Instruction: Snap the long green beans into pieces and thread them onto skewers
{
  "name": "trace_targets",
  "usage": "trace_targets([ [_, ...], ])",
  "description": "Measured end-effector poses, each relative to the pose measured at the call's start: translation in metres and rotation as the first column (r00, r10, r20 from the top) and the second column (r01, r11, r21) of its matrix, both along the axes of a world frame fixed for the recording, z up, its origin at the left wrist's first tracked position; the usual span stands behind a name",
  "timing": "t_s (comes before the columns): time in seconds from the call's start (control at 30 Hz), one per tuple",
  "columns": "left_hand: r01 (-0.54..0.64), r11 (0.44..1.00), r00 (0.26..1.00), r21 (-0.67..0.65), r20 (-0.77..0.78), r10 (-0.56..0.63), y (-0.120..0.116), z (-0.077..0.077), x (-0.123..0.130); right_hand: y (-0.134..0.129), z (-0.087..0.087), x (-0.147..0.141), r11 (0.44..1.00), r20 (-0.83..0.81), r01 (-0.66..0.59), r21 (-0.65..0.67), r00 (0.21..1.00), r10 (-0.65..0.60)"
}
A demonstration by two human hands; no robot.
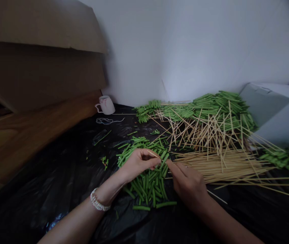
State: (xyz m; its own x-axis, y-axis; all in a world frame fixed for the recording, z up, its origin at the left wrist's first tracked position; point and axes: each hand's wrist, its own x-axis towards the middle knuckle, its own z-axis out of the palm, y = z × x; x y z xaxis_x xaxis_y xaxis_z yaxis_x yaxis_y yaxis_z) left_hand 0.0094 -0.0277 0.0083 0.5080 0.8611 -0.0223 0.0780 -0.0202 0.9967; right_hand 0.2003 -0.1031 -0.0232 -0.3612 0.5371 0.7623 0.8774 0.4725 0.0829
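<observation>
Cut green stems (147,188) lie in a loose pile at the centre, beneath both hands. My left hand (140,162), with a beaded bracelet at the wrist, is closed in a pinch on a thin wooden stick (152,153). Beside it on the right, my right hand (188,181) has its fingers closed on a short green stem (163,159). The fingertips of both hands nearly meet at this stem, and the stick's tip is hidden there. Many bare wooden sticks (225,166) lie just right of my right hand.
Sticks bearing green stems (210,106) are heaped along the wall. A white mug (106,105) and a coil of string (105,121) are at the back left. A cardboard box (43,74) stands left, a pale box (273,105) right. Black plastic sheeting (65,179) covers the floor.
</observation>
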Motion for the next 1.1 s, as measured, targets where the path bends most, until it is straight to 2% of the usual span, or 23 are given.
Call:
trace_targets([
  [0.07,-0.051,0.982,0.993,0.181,-0.095,0.069,0.005,0.001,-0.006,0.002,0.0,0.004,1.0,-0.036,0.02,0.008,0.999,-0.02],
  [0.13,-0.087,0.894,0.958,0.439,-0.21,0.196,0.011,0.001,-0.012,0.004,0.002,0.008,0.998,-0.049,0.049,0.033,0.998,-0.047],
  [0.17,-0.057,0.838,0.934,0.543,-0.266,0.237,0.013,0.001,-0.015,0.005,0.002,0.01,0.997,-0.053,0.062,0.04,0.997,-0.06],
  [0.23,0.068,0.746,0.89,0.662,-0.379,0.255,0.015,0.0,-0.018,0.005,0.003,0.012,0.996,-0.054,0.075,0.042,0.996,-0.073],
  [0.3,0.2,0.693,0.843,0.692,-0.482,0.238,0.014,-0.001,-0.019,0.005,0.004,0.012,0.997,-0.05,0.069,0.036,0.997,-0.067],
  [0.37,0.304,0.666,0.791,0.681,-0.57,0.222,0.012,0.0,-0.019,0.004,0.004,0.011,0.998,-0.048,0.053,0.028,0.998,-0.051],
  [0.5,0.439,0.659,0.709,0.61,-0.686,0.163,0.009,0.008,-0.024,0.004,0.003,0.009,0.999,-0.047,0.048,0.02,0.998,-0.047],
  [0.63,0.488,0.648,0.704,0.585,-0.703,0.105,0.01,0.013,-0.028,0.004,0.002,0.009,0.999,-0.039,0.046,0.01,0.998,-0.045],
  [0.7,0.465,0.642,0.736,0.609,-0.67,0.103,0.01,0.013,-0.027,0.004,0.001,0.009,0.999,-0.038,0.041,0.001,0.998,-0.041],
  [0.8,0.318,0.681,0.842,0.66,-0.526,0.116,0.011,0.012,-0.024,0.004,0.001,0.009,1.0,-0.045,0.031,0.004,0.999,-0.031],
  [0.87,0.113,0.766,0.922,0.633,-0.355,0.157,0.011,0.011,-0.021,0.004,0.002,0.009,1.0,-0.051,0.022,0.018,0.998,-0.021],
  [0.9,-0.004,0.821,0.949,0.571,-0.256,0.183,0.011,0.01,-0.019,0.003,0.002,0.008,1.0,-0.052,0.018,0.024,0.999,-0.017],
  [0.97,-0.202,0.917,0.971,0.344,-0.049,0.233,0.011,0.009,-0.016,0.003,0.002,0.008,0.999,-0.05,0.015,0.029,0.999,-0.013],
  [1.0,-0.248,0.948,0.969,0.2,0.047,0.244,0.011,0.008,-0.015,0.003,0.002,0.008,0.999,-0.052,0.013,0.031,0.999,-0.012],
  [1.1,-0.215,0.965,0.932,-0.153,0.262,0.249,0.01,0.008,-0.012,0.003,0.002,0.007,1.0,-0.059,0.008,0.026,0.998,-0.006],
])
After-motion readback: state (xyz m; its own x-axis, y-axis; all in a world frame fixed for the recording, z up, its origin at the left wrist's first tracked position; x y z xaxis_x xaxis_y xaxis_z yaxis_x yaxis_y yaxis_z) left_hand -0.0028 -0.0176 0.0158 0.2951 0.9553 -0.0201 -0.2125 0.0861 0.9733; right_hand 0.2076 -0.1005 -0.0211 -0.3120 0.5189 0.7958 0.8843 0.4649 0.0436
